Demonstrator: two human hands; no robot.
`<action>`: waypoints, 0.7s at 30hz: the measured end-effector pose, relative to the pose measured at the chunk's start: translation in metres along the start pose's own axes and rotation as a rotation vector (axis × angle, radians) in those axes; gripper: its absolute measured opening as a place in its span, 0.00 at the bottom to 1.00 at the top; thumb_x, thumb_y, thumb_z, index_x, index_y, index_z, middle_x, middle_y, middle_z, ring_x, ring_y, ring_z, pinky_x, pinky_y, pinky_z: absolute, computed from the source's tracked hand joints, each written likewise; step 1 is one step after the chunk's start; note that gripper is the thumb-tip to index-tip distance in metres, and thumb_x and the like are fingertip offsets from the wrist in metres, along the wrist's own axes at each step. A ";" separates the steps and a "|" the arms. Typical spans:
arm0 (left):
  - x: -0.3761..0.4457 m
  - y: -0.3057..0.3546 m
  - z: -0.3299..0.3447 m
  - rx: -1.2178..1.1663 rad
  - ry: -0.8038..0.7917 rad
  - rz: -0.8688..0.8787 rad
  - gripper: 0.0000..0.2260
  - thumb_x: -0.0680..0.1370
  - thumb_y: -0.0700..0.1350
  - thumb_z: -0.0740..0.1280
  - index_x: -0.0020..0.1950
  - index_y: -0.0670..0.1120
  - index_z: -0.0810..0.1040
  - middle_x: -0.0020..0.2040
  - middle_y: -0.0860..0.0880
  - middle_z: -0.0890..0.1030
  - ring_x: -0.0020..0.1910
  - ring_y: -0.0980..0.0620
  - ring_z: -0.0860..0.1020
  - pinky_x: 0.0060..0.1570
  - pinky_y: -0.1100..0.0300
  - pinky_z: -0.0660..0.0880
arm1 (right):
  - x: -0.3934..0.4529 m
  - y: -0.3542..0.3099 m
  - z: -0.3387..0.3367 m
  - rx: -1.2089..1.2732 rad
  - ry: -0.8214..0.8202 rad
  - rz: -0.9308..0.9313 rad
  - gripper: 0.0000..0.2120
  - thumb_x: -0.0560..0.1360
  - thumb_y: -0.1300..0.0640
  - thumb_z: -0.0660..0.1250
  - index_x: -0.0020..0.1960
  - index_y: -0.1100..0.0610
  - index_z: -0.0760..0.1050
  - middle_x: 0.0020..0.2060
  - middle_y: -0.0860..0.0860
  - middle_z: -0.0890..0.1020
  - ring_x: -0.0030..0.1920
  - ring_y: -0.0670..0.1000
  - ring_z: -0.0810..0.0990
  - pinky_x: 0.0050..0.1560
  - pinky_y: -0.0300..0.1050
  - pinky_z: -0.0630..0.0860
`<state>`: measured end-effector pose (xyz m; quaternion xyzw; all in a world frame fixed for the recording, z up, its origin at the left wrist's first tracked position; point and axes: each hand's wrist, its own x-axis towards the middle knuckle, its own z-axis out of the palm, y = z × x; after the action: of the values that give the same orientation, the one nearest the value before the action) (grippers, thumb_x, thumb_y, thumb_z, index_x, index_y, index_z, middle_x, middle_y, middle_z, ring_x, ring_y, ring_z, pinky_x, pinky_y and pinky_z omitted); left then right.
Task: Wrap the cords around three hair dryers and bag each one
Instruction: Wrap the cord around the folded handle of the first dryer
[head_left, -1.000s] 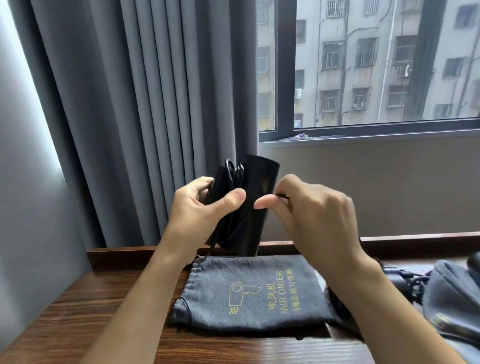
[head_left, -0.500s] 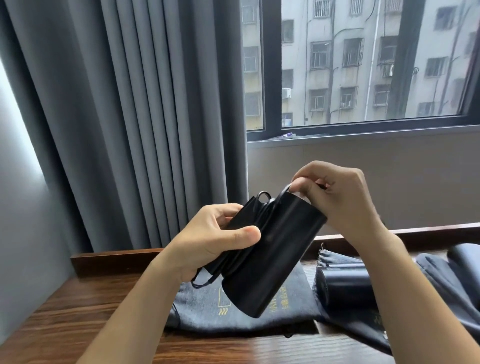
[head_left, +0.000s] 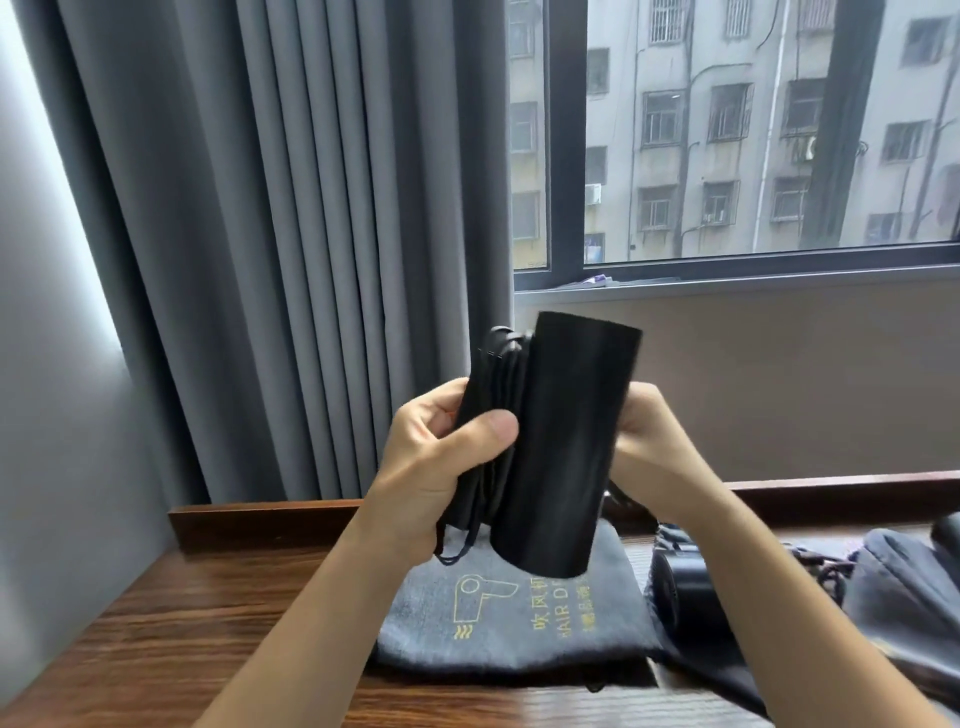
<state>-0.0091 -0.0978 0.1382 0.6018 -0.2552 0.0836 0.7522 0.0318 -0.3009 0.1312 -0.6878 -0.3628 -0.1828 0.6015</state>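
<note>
- A black hair dryer is held upright in the air, above a grey bag that is lying flat on the table.
- On the grey bag a yellow hair-dryer drawing is printed, and beside it the words "AIR D…" can be read – the rest is hidden by the dryer; the Chinese characters next to them are only partly seen.
- The left hand is closed around the folded handle and the black cord wound on it, with the thumb pressed across the cord.
- The right hand is placed against the right side of the barrel; its fingers are hidden behind it, so the grip cannot be told.
- A second black dryer and a further grey bag are seen on the right.
- The wooden table is dark brown, with a raised back edge – behind it a grey curtain and a window facing an apartment building are seen.
</note>
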 end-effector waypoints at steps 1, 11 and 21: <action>0.000 0.002 -0.001 -0.027 0.059 0.015 0.19 0.68 0.47 0.76 0.56 0.40 0.85 0.53 0.37 0.86 0.50 0.40 0.86 0.49 0.49 0.85 | 0.001 -0.001 0.011 0.003 -0.001 -0.014 0.09 0.76 0.74 0.71 0.52 0.64 0.84 0.46 0.58 0.88 0.47 0.49 0.86 0.45 0.49 0.84; 0.004 0.027 -0.009 -0.248 0.417 0.071 0.09 0.72 0.51 0.71 0.36 0.53 0.89 0.42 0.50 0.88 0.41 0.53 0.87 0.37 0.56 0.84 | -0.020 -0.015 0.090 -0.214 -0.093 0.249 0.08 0.84 0.57 0.61 0.48 0.57 0.75 0.37 0.55 0.83 0.24 0.46 0.78 0.24 0.43 0.74; 0.007 0.027 -0.014 -0.127 0.577 -0.010 0.07 0.79 0.46 0.71 0.53 0.43 0.84 0.47 0.45 0.88 0.44 0.48 0.87 0.38 0.55 0.84 | -0.035 -0.029 0.124 0.298 0.125 0.420 0.10 0.82 0.60 0.68 0.57 0.55 0.67 0.45 0.55 0.85 0.32 0.61 0.84 0.25 0.46 0.75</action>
<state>-0.0109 -0.0790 0.1626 0.5061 -0.0323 0.2314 0.8302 -0.0349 -0.1908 0.1012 -0.6392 -0.1971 -0.0405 0.7423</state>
